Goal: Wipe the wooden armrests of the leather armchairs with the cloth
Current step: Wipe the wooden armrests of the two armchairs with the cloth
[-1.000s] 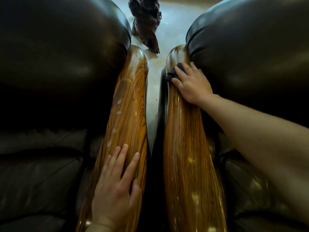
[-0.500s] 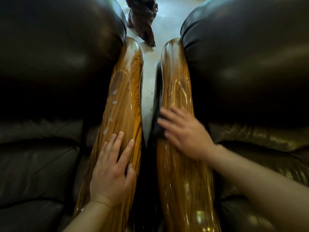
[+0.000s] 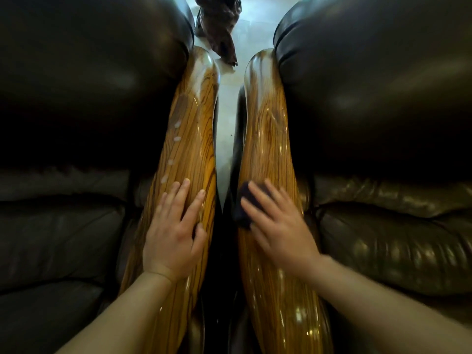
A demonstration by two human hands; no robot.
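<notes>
Wood-grain armrests, two of them side by side, glossy, striped brown and orange, running away from the camera with a narrow strip of pale floor between them. Left armrest belongs to the dark leather armchair on the left; right armrest belongs to the dark leather armchair on the right. Left hand lies flat on the left armrest, palm down, fingers spread and pointing forward, grip apart, holding nothing. Right hand presses palm down on the right armrest, fingers spread over a dark cloth; the cloth sits under the fingers at the inner edge of the armrest and drapes a bit over that side toward the gap. Grip there is flat on the cloth, not curled round it. Right hand is slightly blurred. Both forearms bare, coming in from the bottom. A few pale smudges in a row on the left armrest ahead of the left hand. Dark brown carved-looking object on the floor at top centre, beyond the armrest ends; cannot tell what it is.
</notes>
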